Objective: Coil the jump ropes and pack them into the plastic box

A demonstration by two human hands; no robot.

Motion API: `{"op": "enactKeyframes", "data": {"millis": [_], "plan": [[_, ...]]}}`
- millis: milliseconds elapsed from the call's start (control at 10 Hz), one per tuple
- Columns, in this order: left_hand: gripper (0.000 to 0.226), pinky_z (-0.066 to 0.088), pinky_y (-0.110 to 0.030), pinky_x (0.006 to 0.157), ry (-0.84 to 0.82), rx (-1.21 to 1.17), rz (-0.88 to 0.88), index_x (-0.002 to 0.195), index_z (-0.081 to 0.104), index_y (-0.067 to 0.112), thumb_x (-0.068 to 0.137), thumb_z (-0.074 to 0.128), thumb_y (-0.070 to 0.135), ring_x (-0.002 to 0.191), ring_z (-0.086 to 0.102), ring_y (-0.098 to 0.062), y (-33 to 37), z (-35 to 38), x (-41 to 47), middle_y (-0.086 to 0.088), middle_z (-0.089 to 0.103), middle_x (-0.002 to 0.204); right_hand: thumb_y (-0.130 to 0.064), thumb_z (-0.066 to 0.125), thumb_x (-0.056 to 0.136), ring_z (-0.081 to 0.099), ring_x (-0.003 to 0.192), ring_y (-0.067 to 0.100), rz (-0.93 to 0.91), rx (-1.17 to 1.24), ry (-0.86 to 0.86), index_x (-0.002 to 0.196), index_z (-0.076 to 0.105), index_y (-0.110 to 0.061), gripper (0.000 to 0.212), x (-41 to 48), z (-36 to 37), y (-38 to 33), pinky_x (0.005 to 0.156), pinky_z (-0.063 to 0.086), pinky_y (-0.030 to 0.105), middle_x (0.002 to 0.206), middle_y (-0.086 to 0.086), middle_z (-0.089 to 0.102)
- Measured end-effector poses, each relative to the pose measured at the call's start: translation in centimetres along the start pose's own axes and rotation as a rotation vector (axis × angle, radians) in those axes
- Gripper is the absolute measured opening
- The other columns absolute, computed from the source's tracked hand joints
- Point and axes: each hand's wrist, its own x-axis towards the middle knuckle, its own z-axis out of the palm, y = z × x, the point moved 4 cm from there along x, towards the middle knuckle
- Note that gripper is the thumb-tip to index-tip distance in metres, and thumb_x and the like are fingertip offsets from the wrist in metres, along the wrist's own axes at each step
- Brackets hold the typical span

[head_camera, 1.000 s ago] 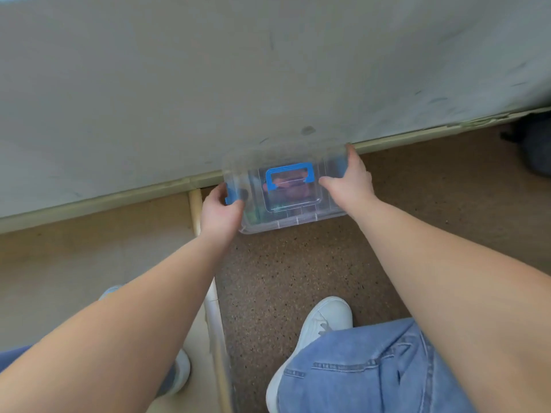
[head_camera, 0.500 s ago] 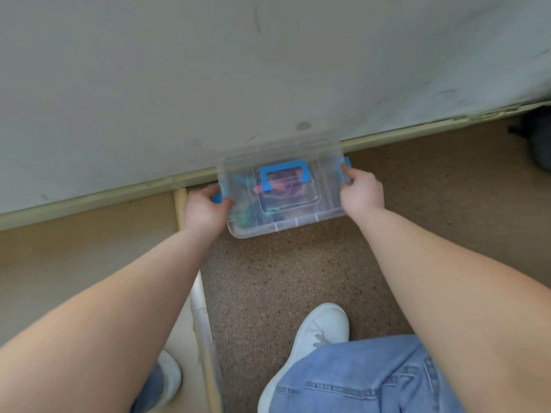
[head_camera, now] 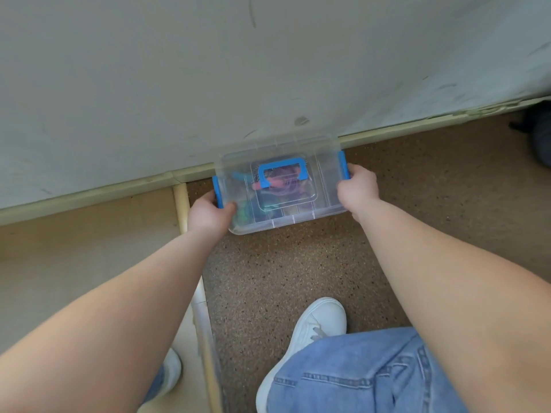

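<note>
A clear plastic box (head_camera: 322, 171) with a shut lid, a blue handle (head_camera: 281, 172) on top and blue side clips sits at the foot of a grey wall. Coiled jump ropes (head_camera: 277, 187) in pink, purple and green show blurred through the lid. My left hand (head_camera: 208, 214) grips the box's left end at the blue clip. At the right end, by the other clip, my right hand (head_camera: 357, 189) holds the box with curled fingers.
The grey wall (head_camera: 208, 70) with its pale skirting runs behind the box. Brown speckled floor (head_camera: 283, 272) lies below; a beige floor (head_camera: 74, 263) and a raised strip are at left. My white shoe (head_camera: 313, 326) and jeans knee are near. A dark object (head_camera: 539, 135) is far right.
My right hand slid from the lid's top to the box's right end. The box sits a little closer to me and more level.
</note>
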Motion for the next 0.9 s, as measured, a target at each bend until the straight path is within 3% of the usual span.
{"op": "enactKeyframes", "data": {"millis": [100, 300, 500, 700, 800, 900], "plan": [[0.032, 0.057, -0.035, 0.084, 0.014, 0.016, 0.057, 0.125, 0.065, 0.022, 0.094, 0.059, 0.024, 0.091, 0.068, -0.021, 0.1, 0.1, -0.3, 0.004, 0.069, 0.099, -0.004, 0.053, 0.096, 0.059, 0.12, 0.025, -0.032, -0.021, -0.008, 0.147, 0.051, -0.024, 0.055, -0.7, -0.3, -0.2, 0.095, 0.049, 0.032, 0.138, 0.003, 0.06], [0.027, 0.047, -0.028, 0.072, 0.093, 0.117, 0.084, 0.121, 0.064, 0.021, 0.096, 0.055, 0.024, 0.084, 0.063, -0.022, -1.2, -1.9, 0.0, 0.002, 0.067, 0.094, -0.009, 0.051, 0.1, 0.06, 0.113, 0.02, -0.112, -0.052, -0.029, 0.143, 0.055, -0.026, 0.046, -2.6, 1.4, -0.8, 0.083, 0.046, 0.027, 0.129, 0.001, 0.065], [0.028, 0.043, -0.031, 0.072, 0.18, 0.124, 0.035, 0.121, 0.062, 0.018, 0.098, 0.049, 0.026, 0.089, 0.063, -0.03, -5.3, -5.7, 0.5, -0.006, 0.069, 0.099, -0.012, 0.049, 0.102, 0.058, 0.124, 0.027, -0.201, -0.184, -0.079, 0.155, 0.037, -0.027, 0.056, -4.3, 6.0, -3.5, 0.096, 0.051, 0.035, 0.143, 0.004, 0.057], [0.042, 0.052, -0.034, 0.072, 0.119, 0.249, 0.031, 0.14, 0.049, 0.023, 0.101, 0.041, 0.036, 0.084, 0.064, -0.03, -7.1, -7.2, 1.5, -0.009, 0.07, 0.106, -0.011, 0.045, 0.099, 0.062, 0.114, 0.035, -0.263, -0.472, -0.032, 0.158, 0.028, -0.019, 0.062, -5.4, 8.4, -4.6, 0.088, 0.055, 0.04, 0.128, 0.013, 0.063], [0.049, 0.058, -0.041, 0.075, 0.057, 0.305, 0.013, 0.147, 0.037, 0.027, 0.1, 0.039, 0.039, 0.084, 0.066, -0.032, -7.1, -7.4, 1.1, -0.011, 0.068, 0.108, -0.014, 0.048, 0.097, 0.057, 0.12, 0.036, -0.265, -0.61, -0.064, 0.162, 0.008, -0.015, 0.076, -6.7, 8.7, -5.0, 0.09, 0.053, 0.045, 0.142, 0.015, 0.052], [0.052, 0.056, -0.04, 0.079, 0.017, 0.325, 0.02, 0.148, 0.036, 0.019, 0.097, 0.043, 0.032, 0.094, 0.064, -0.032, -6.5, -8.4, 0.4, -0.013, 0.064, 0.118, -0.018, 0.05, 0.095, 0.048, 0.131, 0.037, -0.255, -0.63, -0.066, 0.161, 0.013, -0.019, 0.075, -7.9, 8.3, -5.8, 0.097, 0.049, 0.047, 0.155, 0.014, 0.037]]}}
